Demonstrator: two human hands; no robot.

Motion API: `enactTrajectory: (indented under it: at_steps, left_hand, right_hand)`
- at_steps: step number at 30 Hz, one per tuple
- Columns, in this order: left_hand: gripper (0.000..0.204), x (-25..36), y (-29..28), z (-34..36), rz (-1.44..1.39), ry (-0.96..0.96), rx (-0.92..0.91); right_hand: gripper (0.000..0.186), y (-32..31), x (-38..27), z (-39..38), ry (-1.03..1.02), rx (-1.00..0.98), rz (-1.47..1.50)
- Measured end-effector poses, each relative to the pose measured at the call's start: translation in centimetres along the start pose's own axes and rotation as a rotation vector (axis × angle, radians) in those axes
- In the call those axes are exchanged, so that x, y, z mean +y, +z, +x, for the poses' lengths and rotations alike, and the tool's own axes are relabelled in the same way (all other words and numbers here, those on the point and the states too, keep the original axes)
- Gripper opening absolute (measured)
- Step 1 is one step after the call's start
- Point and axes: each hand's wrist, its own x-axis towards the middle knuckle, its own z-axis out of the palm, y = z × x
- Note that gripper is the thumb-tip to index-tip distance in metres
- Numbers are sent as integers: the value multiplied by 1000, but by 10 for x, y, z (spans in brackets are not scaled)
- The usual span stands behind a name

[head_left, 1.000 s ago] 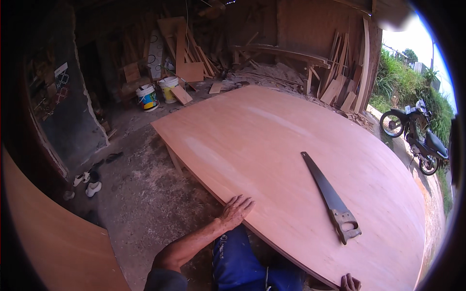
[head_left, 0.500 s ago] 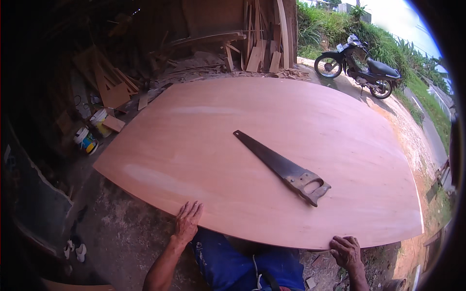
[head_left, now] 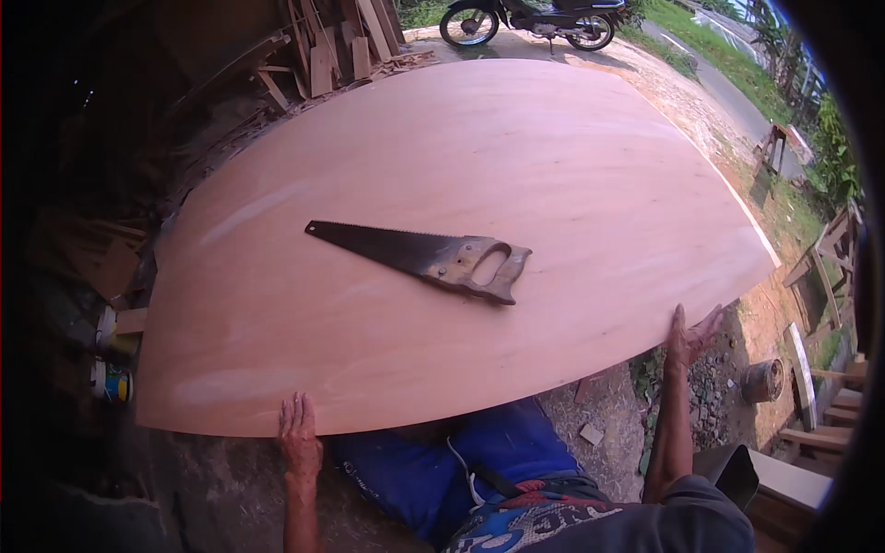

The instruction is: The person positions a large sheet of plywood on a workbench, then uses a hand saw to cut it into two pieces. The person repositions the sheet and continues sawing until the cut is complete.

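Your left grip lays straight fingers on the near edge of the sheet, though whether it clamps cannot be told; your right grip is spread open at that edge, farther right. The saw lies mid-sheet, with offcuts and a motorbike beyond, buckets to the left and a can to the right.

The wide, pinkish-brown wooden sheet lies flat across the middle of view, its face marked by pale streaks.
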Motion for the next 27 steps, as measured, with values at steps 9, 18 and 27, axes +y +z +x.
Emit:
enactTrajectory:
  at_steps: [9,18,27]
  left_hand:
    - [73,7,4,2,30,53,-75]
    - [66,22,0,6,45,45,-32]
    - [71,32,-36,0,-20,95,-249]
  right_hand:
    - [54,16,-6,-28,936,-517,1608]
    - [57,15,23,-14,870,-719,1652]
    - [95,24,75,-7,277,-574,1259]
